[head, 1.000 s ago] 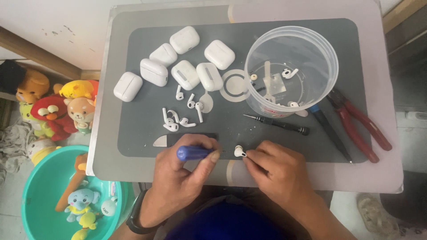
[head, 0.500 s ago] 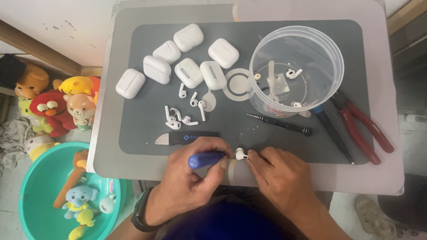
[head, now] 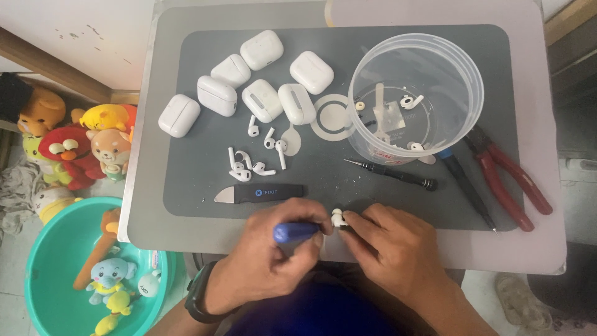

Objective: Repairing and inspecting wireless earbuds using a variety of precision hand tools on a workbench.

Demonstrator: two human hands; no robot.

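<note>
At the near edge of the desk (head: pixel 541 249), your right hand (head: pixel 398 249) pinches a small white earbud (head: pixel 338 217) between fingertips, its grip clamped on it. Your left hand (head: pixel 273 249) is closed around a blue-handled tool (head: pixel 297 232) whose tip, hidden by your fingers, points at the earbud. This looks like the step of prying or probing the earbud open; the next move likely calls for steady, light pressure so the tip does not slip. Just beyond your hands on the grey mat (head: pixel 186 199) lies a black pry tool (head: pixel 261 193). Loose earbuds (head: pixel 249 168) sit mid-mat, white charging cases (head: pixel 261 81) toward the far left corner, a clear tub (head: pixel 415 99) far right, and red pliers (head: pixel 510 177) by the right edge.
</note>
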